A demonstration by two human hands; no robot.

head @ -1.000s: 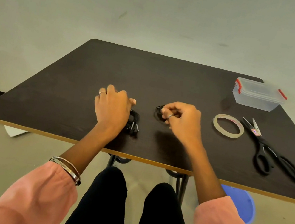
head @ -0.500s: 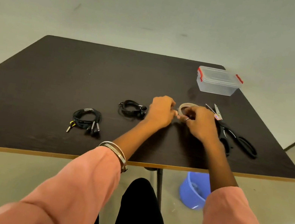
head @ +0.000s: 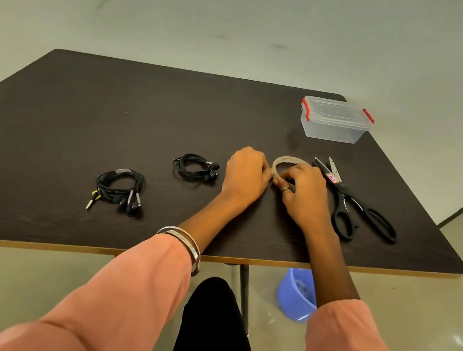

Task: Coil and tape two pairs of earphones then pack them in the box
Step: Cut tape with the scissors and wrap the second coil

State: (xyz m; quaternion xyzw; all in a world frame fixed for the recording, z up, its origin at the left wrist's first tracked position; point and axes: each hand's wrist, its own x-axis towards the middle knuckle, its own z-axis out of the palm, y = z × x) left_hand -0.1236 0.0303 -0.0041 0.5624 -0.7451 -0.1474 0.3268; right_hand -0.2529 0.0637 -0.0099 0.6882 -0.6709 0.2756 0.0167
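tape roll (head: pixel 287 161): near half hidden by right hand (head: pixel 306 193) | left hand (head: pixel 245 174): fingertips hidden | bucket (head: pixel 295 295): partly behind arm

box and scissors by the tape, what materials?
Clear lidded box with red latches: looks like translucent plastic, glossy, since the table shows through its walls. Black-handled scissors: blades look like bare metal with a pale sheen; the handles seem matte black moulded plastic, though that is not certain.
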